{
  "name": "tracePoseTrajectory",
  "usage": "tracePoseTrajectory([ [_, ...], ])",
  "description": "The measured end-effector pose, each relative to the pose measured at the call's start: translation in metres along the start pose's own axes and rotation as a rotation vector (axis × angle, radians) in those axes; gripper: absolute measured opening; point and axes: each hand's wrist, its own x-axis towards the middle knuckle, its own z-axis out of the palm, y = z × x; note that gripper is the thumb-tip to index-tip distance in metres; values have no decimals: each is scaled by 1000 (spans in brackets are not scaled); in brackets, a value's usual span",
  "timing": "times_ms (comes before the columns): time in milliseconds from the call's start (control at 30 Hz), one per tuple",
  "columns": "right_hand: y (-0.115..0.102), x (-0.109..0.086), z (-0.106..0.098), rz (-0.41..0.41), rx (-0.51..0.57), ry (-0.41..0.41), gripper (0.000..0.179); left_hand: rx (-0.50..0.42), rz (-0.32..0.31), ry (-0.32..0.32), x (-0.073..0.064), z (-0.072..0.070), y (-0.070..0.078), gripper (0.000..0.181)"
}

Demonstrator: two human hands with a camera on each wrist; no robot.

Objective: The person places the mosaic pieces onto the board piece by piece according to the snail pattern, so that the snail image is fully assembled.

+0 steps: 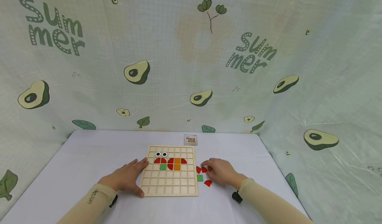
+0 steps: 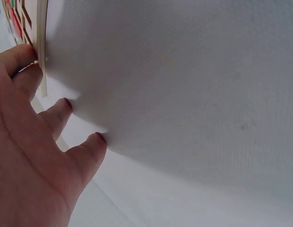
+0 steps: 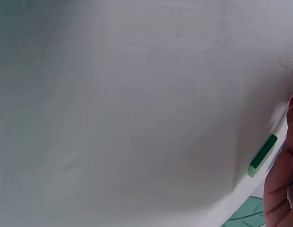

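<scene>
A wooden grid board (image 1: 168,187) lies flat on the table. Two eye pieces (image 1: 161,154), several red quarter-circle pieces (image 1: 157,160), orange squares (image 1: 177,167) and a green square (image 1: 162,166) sit in its upper cells. My left hand (image 1: 128,176) spreads along the board's left edge, thumb at the lower left corner; fingertips rest on the table beside the edge in the left wrist view. Right of the board, my right hand (image 1: 222,172) pinches a red quarter-circle piece (image 1: 204,169) between thumb and index finger, low over the table. The right wrist view shows only part of that hand.
Beside the board lie another red quarter-circle (image 1: 198,170), a loose green square (image 1: 200,178) and a red quarter-circle (image 1: 208,183) nearer me. A small picture card (image 1: 190,139) with a gridded pattern lies behind the board. A printed cloth (image 1: 167,98) hangs behind the table.
</scene>
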Motion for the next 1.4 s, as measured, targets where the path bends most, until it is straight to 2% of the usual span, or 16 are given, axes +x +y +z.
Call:
tracePoseTrajectory([
  [200,1,1,-1,-8,-2,-4,27,2,-1,3,0,1,0,121],
  [433,2,5,-3,41,-33,9,26,8,4,1,0,0,0,121],
  [667,3,4,-10,-1,102,-40,35,12,4,-2,-2,-2,2,120],
  [767,5,3,-11,-13,108,-64,33,16,6,-3,-2,-2,2,120],
  [967,7,4,-12,-16,80,-71,26,7,5,-1,-1,-1,1,120],
  [1167,9,3,-10,-28,19,-39,23,6,11,-4,-2,-2,2,120],
  [1400,11,4,-4,-2,-14,-15,22,3,10,-5,-1,-1,1,121],
])
